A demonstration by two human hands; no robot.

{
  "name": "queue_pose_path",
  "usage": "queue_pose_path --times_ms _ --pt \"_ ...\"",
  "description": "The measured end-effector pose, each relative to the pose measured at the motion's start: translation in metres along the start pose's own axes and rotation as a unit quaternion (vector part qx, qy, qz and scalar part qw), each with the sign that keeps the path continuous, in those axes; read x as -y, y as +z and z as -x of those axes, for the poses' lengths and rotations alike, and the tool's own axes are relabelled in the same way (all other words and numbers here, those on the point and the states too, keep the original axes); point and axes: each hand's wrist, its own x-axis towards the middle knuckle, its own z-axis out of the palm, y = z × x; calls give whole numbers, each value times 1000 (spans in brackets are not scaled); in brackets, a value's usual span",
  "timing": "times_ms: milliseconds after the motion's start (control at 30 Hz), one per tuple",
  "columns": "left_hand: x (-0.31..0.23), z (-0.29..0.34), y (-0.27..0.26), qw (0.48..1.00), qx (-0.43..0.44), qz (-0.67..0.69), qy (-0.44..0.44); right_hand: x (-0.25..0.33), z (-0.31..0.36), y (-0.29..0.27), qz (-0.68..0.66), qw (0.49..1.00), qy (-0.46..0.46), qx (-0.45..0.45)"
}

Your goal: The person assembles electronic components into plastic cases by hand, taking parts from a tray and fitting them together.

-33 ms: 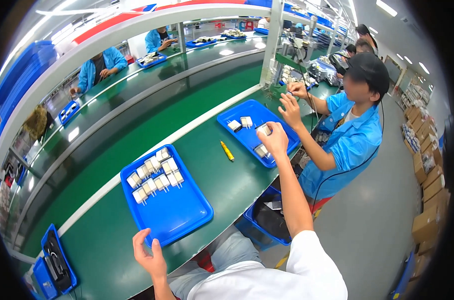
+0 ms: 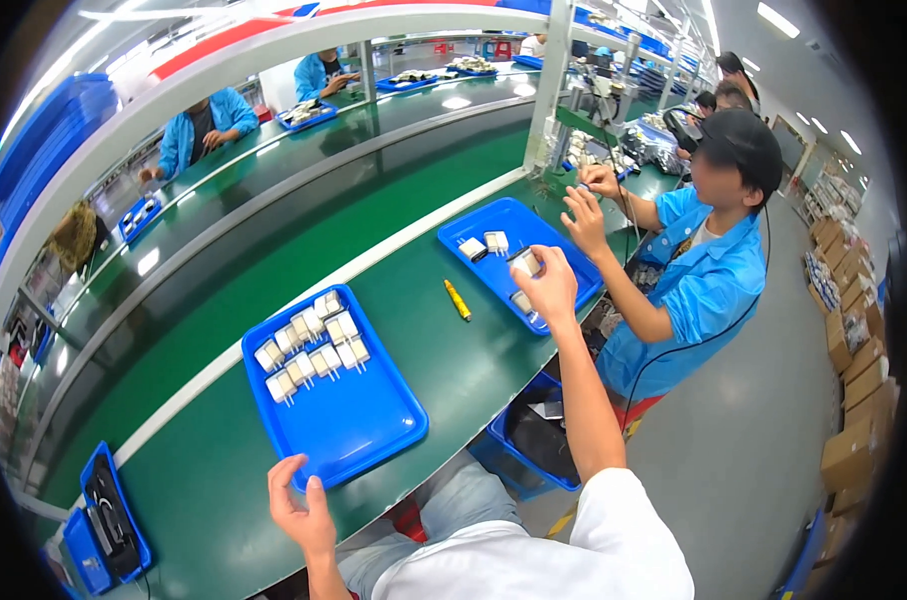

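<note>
My right hand (image 2: pixel 551 290) pinches a white plug adapter (image 2: pixel 524 263) between thumb and fingers, over the right blue tray (image 2: pixel 564 250). In that tray lie two more white adapters (image 2: pixel 496 242) toward its far left, and another adapter (image 2: pixel 521 302) sits below my fingers. My left hand (image 2: pixel 304 510) holds nothing; its thumb and fingers are apart, by the near corner of the left blue tray (image 2: pixel 359 420). Several white adapters (image 2: pixel 314 340) with metal prongs are grouped in rows at that tray's far end.
A yellow pen-like tool (image 2: pixel 457 299) lies between the trays on the green bench (image 2: pixel 404 290). Close on the right, a co-worker in blue (image 2: pixel 694 250) handles something small. A blue bin (image 2: pixel 534 430) stands below the bench edge. At the left lies an open box (image 2: pixel 114 515) with dark contents.
The adapter in my right hand has tilted slightly, showing more of a dark side. My left hand keeps its pose, and the trays hold the same adapters.
</note>
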Motion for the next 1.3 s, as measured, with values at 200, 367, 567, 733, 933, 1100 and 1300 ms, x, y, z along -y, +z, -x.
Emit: queue_pose_path --times_ms 200,367,567,733,933,1100,1300 --pt "-47 -11 43 990 96 88 47 135 123 -32 -213 968 -98 95" --pt "-62 -12 68 984 151 28 90 164 190 -17 -326 923 -44 198" --pt "-39 6 59 985 134 -22 110 176 219 -18 -308 915 8 260" --pt "-28 10 49 986 138 95 2 164 215 -22 -424 836 7 348" --pt "-27 7 42 900 146 385 -141 140 200 -32 -504 767 45 395" --pt "-19 9 32 962 213 154 75 148 210 -26 -534 734 71 413" --pt "-36 19 30 944 160 285 -49 156 229 -11 -528 761 5 377"
